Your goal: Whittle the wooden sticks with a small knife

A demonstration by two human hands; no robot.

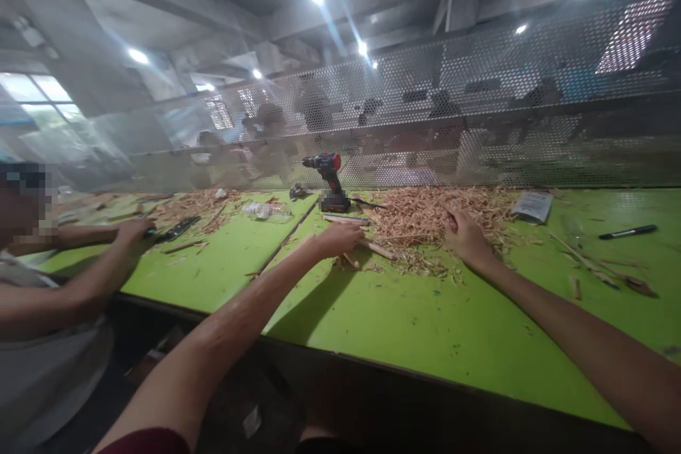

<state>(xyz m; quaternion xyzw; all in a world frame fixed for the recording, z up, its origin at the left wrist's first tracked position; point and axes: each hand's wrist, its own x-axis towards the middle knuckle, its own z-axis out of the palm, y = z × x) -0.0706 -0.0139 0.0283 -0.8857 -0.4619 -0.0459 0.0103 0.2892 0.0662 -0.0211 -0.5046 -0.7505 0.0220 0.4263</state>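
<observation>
My left hand (341,238) is closed low over the table at the near left of the shavings. A pale wooden stick (379,250) runs out from under its fingers to the right, and a second short stick end (351,261) shows below the hand. My right hand (469,237) rests at the right side of the heap of curled wood shavings (420,213), its fingers drawn together at the tips. What lies between those fingers is too small and blurred to make out. Just beyond my left hand stands a black and red cordless drill (328,177), upright on its battery.
A perforated metal screen (394,128) closes off the back of the green table (372,319). To the right lie a silvery packet (533,206), a black pen (628,232) and thin wood strips (582,260). At left, a co-worker's hand (135,228) rests near a dark tool (181,228).
</observation>
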